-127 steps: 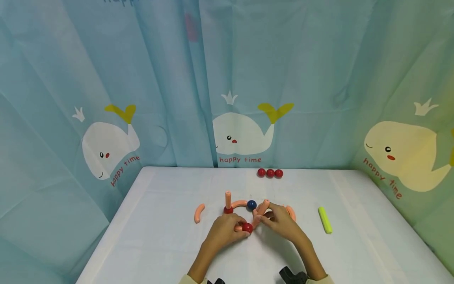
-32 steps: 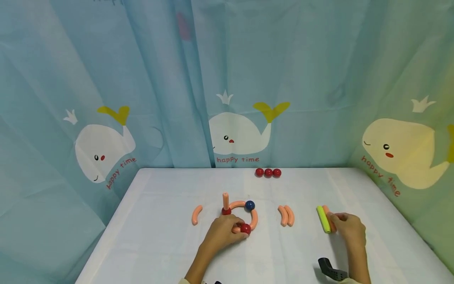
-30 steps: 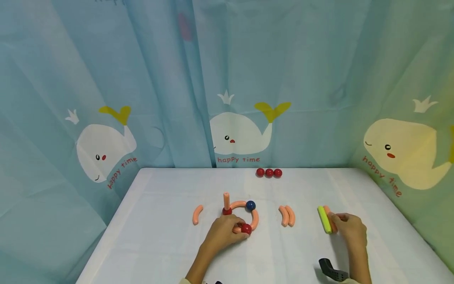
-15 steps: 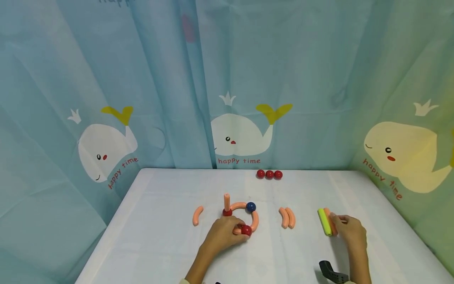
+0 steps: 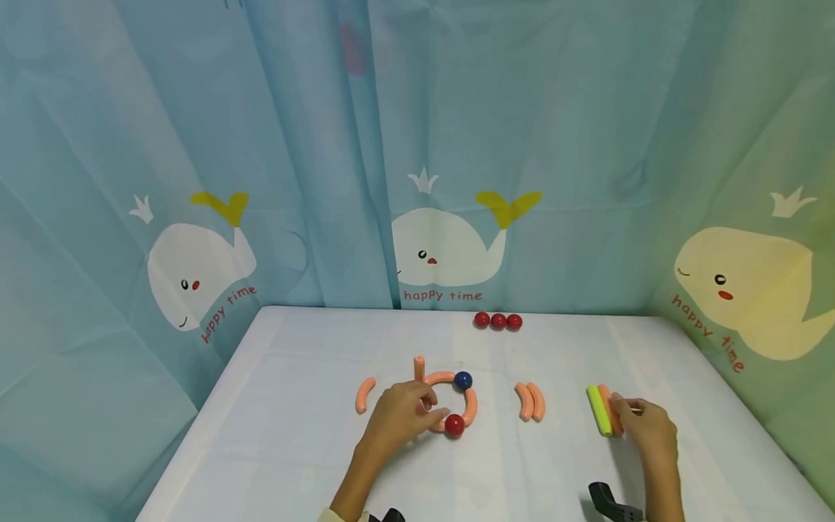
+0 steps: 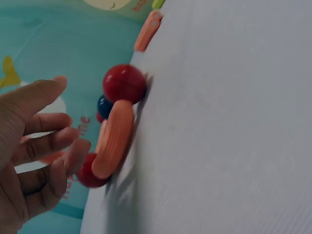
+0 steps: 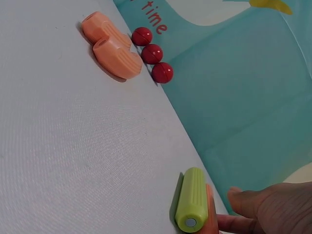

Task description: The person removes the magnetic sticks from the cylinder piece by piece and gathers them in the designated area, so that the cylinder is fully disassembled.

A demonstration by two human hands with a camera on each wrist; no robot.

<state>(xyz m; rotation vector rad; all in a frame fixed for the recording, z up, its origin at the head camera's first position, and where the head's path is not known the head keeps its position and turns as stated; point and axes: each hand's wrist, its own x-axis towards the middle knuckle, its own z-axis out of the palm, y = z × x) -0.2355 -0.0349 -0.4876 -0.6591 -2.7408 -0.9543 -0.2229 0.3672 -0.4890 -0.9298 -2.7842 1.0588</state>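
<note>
A person's left hand (image 5: 398, 417), its fingers relaxed and loosely bent, hovers just beside a red ball (image 5: 454, 425), part of a ring with a blue ball (image 5: 463, 380) and curved orange rods (image 5: 471, 407) on the white tabletop (image 5: 293, 471). The right hand (image 5: 652, 431), fingers extended, touches a straight orange rod (image 5: 610, 412) lying alongside a lime-green rod (image 5: 599, 411).

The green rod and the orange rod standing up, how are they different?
The green rod is yellow-green; the upright rod is pale orange. The green rod lies flat on the table; the upright rod points up. The green rod is near the right hand; the upright rod is by the left hand. Both look straight.
</note>
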